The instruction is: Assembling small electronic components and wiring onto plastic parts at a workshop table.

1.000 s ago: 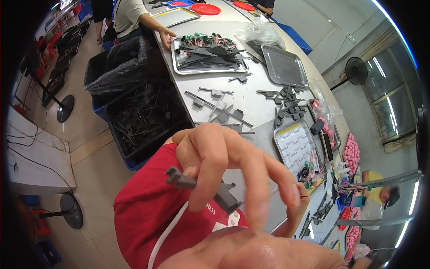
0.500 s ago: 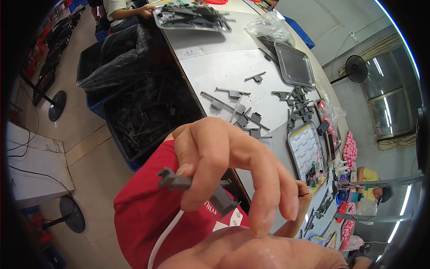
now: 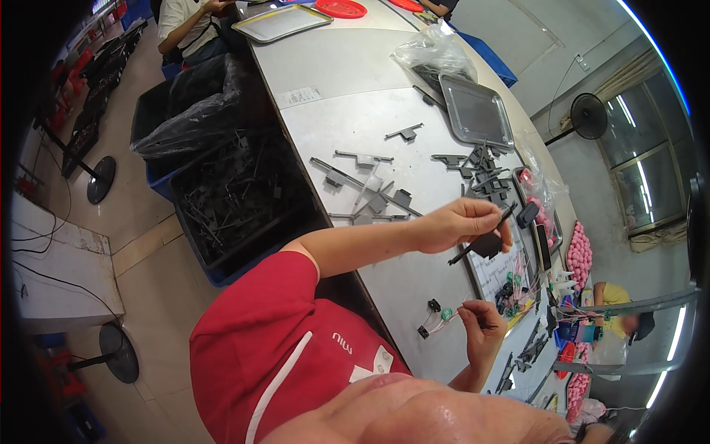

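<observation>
Bracket well apart from table edge

One black part, one wired green piece (both held), two table-side bins, two far-end red dishes

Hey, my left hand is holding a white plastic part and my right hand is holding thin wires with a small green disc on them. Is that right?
Not quite: the plastic part in your left hand is dark, almost black, as the head view shows. Your right hand does hold thin wires with a small green disc.
</observation>
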Demonstrator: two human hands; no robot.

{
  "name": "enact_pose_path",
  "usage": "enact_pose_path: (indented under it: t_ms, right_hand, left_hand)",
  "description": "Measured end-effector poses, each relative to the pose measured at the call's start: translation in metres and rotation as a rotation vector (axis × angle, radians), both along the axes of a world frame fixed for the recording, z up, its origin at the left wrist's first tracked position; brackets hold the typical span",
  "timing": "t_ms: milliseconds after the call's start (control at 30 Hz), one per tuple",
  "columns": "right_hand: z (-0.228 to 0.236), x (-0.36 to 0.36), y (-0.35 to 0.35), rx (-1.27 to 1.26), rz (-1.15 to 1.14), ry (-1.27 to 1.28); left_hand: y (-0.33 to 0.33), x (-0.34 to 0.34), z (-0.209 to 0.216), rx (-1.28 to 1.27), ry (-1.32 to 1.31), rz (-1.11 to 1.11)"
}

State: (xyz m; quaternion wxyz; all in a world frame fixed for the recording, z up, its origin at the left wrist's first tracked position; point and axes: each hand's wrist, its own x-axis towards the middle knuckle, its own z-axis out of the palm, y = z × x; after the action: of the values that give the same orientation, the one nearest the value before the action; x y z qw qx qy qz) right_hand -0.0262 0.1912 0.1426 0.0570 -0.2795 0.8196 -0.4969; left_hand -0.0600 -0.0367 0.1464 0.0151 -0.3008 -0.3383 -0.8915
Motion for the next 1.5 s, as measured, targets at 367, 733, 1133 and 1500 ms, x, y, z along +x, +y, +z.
enact_pose_path:
  t_ms: [367, 733, 1133, 1500]
  right_hand:
    - [-0.006, -0.011, 0.064, 0.000, 0.002, -0.002]
    - [-0.001, -0.033, 0.077, -0.071, -0.006, 0.025]
    - [-0.022, -0.055, 0.080, -0.371, -0.352, 0.093]
    - [-0.029, -0.061, 0.075, -0.428, -0.404, 0.055]
  left_hand:
    - [0.114, -0.022, -0.048, -0.062, -0.395, -0.277]
    - [0.150, -0.037, -0.053, -0.169, -0.473, -0.218]
    - [0.157, -0.024, -0.076, -0.214, -0.472, -0.332]
    - [0.154, -0.019, -0.079, -0.165, -0.504, -0.403]
